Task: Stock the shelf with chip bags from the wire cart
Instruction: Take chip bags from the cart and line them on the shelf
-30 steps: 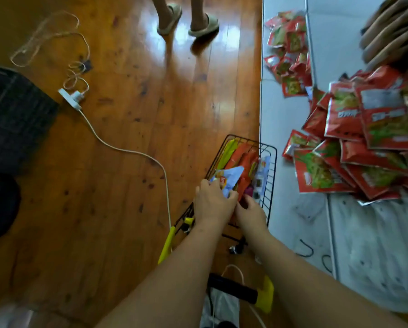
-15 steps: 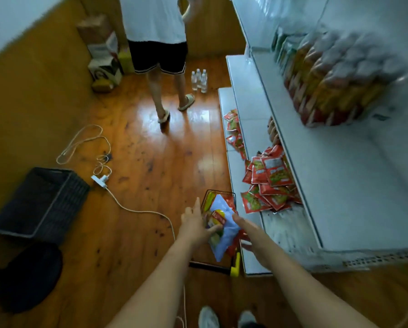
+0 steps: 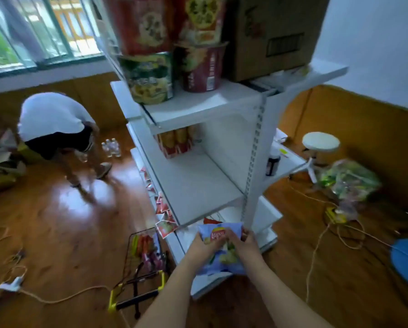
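Observation:
I hold a pale blue chip bag (image 3: 221, 254) in both hands in front of the white shelf unit (image 3: 198, 185). My left hand (image 3: 203, 249) grips its left side and my right hand (image 3: 244, 245) grips its right side near the top. The bag is level with the lowest shelves, close to the unit's end post. The black wire cart (image 3: 146, 256) with yellow handle ends stands on the floor to the left, holding several more bags. A middle shelf board has a wide bare stretch above the bag.
Red snack packets (image 3: 166, 223) lie along a low shelf edge. Tubs and a cardboard box (image 3: 274, 36) fill the top shelf. Another person (image 3: 53, 124) bends over at the left. Cables and a power strip (image 3: 11, 284) lie on the wooden floor; a white stool (image 3: 320, 143) stands at the right.
My hands lifted the blue bag out of the cart and carried it right to the shelf. My view rose from the floor to the shelves. The other person bent down.

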`<state>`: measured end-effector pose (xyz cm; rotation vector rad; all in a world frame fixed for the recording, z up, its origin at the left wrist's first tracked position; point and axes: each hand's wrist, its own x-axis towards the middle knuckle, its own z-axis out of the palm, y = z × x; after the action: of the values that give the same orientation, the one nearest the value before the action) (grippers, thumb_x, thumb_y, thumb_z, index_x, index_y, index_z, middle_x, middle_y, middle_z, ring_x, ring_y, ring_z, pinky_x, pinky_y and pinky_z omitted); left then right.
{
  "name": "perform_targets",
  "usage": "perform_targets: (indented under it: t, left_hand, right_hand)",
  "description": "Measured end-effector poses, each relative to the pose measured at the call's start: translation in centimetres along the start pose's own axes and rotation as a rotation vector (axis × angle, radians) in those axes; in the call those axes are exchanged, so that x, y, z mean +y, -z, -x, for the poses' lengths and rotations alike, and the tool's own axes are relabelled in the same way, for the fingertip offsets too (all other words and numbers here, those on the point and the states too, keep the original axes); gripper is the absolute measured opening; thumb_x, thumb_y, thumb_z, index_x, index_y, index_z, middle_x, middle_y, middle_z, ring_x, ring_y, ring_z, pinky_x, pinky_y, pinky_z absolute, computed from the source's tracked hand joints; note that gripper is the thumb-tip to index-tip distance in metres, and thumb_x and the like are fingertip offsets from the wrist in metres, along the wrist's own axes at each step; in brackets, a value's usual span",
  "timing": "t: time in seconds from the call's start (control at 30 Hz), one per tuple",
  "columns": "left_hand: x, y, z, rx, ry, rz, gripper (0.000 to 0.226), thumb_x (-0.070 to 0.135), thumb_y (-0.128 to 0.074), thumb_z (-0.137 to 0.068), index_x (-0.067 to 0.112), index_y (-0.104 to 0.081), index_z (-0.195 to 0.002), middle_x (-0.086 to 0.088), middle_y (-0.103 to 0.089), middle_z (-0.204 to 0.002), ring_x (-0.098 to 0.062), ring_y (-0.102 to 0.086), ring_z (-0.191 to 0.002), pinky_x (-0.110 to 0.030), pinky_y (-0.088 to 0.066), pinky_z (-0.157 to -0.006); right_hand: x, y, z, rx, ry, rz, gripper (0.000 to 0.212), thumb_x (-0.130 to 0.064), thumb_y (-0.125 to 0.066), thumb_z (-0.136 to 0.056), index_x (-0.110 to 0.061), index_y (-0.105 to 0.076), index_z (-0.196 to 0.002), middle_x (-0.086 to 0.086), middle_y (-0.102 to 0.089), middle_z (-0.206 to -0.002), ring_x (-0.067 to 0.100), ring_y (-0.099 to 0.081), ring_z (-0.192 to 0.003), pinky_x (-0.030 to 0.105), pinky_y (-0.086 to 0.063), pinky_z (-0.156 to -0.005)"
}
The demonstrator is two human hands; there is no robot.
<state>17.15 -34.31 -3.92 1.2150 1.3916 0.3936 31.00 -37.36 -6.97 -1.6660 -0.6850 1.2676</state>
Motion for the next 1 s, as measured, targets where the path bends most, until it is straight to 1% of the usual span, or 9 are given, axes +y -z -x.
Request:
perform_targets:
  t: [0.1,0.17,0.23,0.33,0.4,0.5,0.7,0.9,1.0]
  left_hand:
    - [3.4,-11.1,1.6,-0.042,-0.015,0.026,0.053,0.051,-0.062,-0.090,0.012,-0.051,-0.125,-0.003,-0.059,-0.125,-0.015,-0.060,-0.115,-0.025,-0.047,-0.092]
    - [4.9,-19.3,1.8,-0.145,-0.087,-0.015,0.077,0.074,-0.060,-0.077,0.017,-0.055,-0.129,-0.003,-0.060,-0.131,-0.026,-0.057,-0.124,-0.036,-0.043,-0.108]
    - [6.4,-27.5,3.0,-0.244,-0.167,-0.112,0.071,0.076,-0.062,-0.075,0.022,-0.061,-0.120,-0.002,-0.068,-0.119,-0.025,-0.063,-0.115,-0.043,-0.047,-0.104]
    - [8.3,-38.2,6.4,-0.428,-0.229,-0.162,0.049,0.060,-0.067,-0.082,0.023,-0.057,-0.113,0.000,-0.068,-0.109,-0.016,-0.066,-0.097,-0.032,-0.053,-0.085]
    - [8.8,-45.0,8.5,-0.553,-0.259,-0.213,0.056,0.065,-0.072,-0.074,0.026,-0.059,-0.113,0.000,-0.070,-0.110,-0.015,-0.069,-0.095,-0.038,-0.057,-0.086]
    - [7.5,-55.3,8.9,-0.761,-0.306,-0.290,0.061,0.067,-0.076,-0.068,0.027,-0.065,-0.112,-0.002,-0.073,-0.112,-0.024,-0.071,-0.100,-0.052,-0.055,-0.092]
    - [5.6,-70.9,14.9,-0.985,-0.387,-0.544,0.066,0.078,-0.074,-0.053,0.031,-0.061,-0.098,0.004,-0.069,-0.109,-0.020,-0.069,-0.100,-0.048,-0.057,-0.090]
    - [2.4,-84.6,19.0,-1.301,-0.483,-0.758,0.074,0.078,-0.076,-0.052,0.027,-0.058,-0.103,0.003,-0.066,-0.110,-0.019,-0.066,-0.104,-0.044,-0.055,-0.093]
    - [3.6,-86.1,23.0,-1.432,-0.437,-0.810,0.075,0.063,-0.080,-0.052,0.014,-0.062,-0.105,-0.008,-0.071,-0.100,-0.020,-0.069,-0.085,-0.039,-0.060,-0.076]
  right_hand:
    - [1.8,11.4,3.6,0.133,-0.004,-0.002,0.040,-0.042,-0.071,-0.084,-0.014,-0.057,-0.111,0.005,-0.068,-0.103,0.017,-0.065,-0.093,0.028,-0.054,-0.079]
    - [3.0,19.2,6.3,0.232,-0.008,0.010,0.026,-0.037,-0.067,-0.089,-0.014,-0.060,-0.099,0.002,-0.068,-0.093,0.012,-0.063,-0.082,0.020,-0.050,-0.067]
    - [4.6,27.1,8.9,0.380,0.008,-0.040,0.027,-0.035,-0.066,-0.090,-0.009,-0.062,-0.097,0.006,-0.069,-0.094,0.012,-0.063,-0.078,0.022,-0.051,-0.066]
    - [6.4,37.3,14.0,0.593,0.031,-0.168,0.020,-0.025,-0.064,-0.092,-0.006,-0.061,-0.097,0.005,-0.067,-0.087,0.004,-0.057,-0.068,0.008,-0.043,-0.051]
    - [7.8,42.7,17.4,0.727,0.043,-0.254,0.019,-0.022,-0.064,-0.093,-0.007,-0.059,-0.103,0.005,-0.066,-0.088,0.003,-0.058,-0.070,0.005,-0.043,-0.048]
    - [10.9,49.3,21.3,0.920,0.074,-0.417,0.033,-0.025,-0.066,-0.091,-0.009,-0.058,-0.119,0.011,-0.068,-0.108,0.008,-0.065,-0.079,0.011,-0.049,-0.051]
    - [18.0,58.3,28.3,1.270,0.018,-0.659,0.044,-0.026,-0.066,-0.091,-0.017,-0.050,-0.132,0.009,-0.063,-0.123,0.019,-0.067,-0.094,0.029,-0.056,-0.064]
    - [23.0,64.9,33.2,1.565,-0.158,-0.786,0.058,-0.014,-0.059,-0.095,-0.014,-0.035,-0.148,0.014,-0.046,-0.142,0.033,-0.050,-0.124,0.030,-0.042,-0.078]
    - [24.6,65.9,34.9,1.667,-0.199,-0.872,0.053,-0.008,-0.063,-0.091,-0.019,-0.045,-0.140,0.012,-0.052,-0.139,0.029,-0.057,-0.112,0.033,-0.047,-0.078]
